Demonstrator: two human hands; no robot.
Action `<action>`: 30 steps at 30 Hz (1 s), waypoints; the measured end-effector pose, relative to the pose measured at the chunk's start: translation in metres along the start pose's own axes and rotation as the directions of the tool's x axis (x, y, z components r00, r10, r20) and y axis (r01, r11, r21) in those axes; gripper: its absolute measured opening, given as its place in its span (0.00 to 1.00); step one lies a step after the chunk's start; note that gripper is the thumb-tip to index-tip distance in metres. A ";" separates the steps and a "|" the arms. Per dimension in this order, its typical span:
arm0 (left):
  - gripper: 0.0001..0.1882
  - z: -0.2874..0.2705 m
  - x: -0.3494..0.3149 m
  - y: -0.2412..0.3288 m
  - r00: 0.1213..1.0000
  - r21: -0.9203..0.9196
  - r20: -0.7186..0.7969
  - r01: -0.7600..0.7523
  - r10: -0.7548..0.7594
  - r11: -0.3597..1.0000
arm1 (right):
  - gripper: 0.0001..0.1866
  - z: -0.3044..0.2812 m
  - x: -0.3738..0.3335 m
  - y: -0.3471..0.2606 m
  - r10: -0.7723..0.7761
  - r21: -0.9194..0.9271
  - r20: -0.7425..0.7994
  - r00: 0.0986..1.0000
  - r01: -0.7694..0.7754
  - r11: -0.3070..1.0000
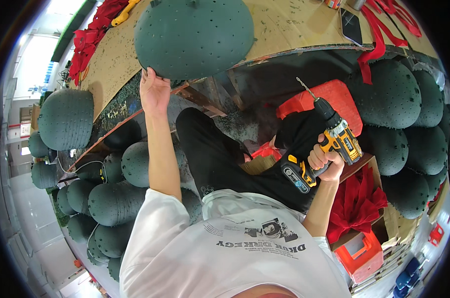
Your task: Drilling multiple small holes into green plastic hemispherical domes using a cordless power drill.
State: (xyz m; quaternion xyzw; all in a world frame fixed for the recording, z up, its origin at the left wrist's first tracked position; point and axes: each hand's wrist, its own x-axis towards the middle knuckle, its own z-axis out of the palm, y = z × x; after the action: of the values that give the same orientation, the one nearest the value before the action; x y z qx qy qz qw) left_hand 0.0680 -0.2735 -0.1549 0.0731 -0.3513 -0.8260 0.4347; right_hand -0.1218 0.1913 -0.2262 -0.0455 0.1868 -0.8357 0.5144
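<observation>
A dark green dome-shaped shell, dotted with small holes, rests on the worktable at the front edge. My left hand grips its lower left rim, the fingertips partly hidden at the edge. On the other side, my right hand is wrapped round the handle of a yellow and black cordless drill. Its long bit points up and to the left, apart from the dome. The drill's battery hangs over my right thigh.
Green shavings lie on the cardboard-covered table. A phone and red ribbons are at its right. Stacked green domes stand to the right, more to the left. Red cloth fills a box beside me.
</observation>
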 end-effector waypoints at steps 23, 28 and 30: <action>0.23 0.153 0.109 0.038 0.841 0.876 0.469 -0.404 0.270 -0.264 | 0.26 0.026 0.017 0.020 -0.056 -0.110 0.025 0.998 0.059 0.992; 0.28 0.141 0.185 0.005 0.946 0.849 0.322 -0.305 -0.035 -0.432 | 0.25 0.076 0.050 0.062 -0.144 -0.555 -0.059 0.988 0.087 0.827; 0.29 0.144 0.187 -0.006 0.964 0.820 0.239 -0.264 -0.115 -0.508 | 0.14 0.078 0.062 0.072 -0.183 -0.719 0.058 0.981 0.169 0.675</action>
State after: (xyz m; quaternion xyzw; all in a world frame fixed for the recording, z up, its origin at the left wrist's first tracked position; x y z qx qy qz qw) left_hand -0.1112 -0.3406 -0.0173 0.2938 -0.9376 -0.0704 0.1721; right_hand -0.0691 0.0876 -0.1865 -0.2533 0.4987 -0.7413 0.3709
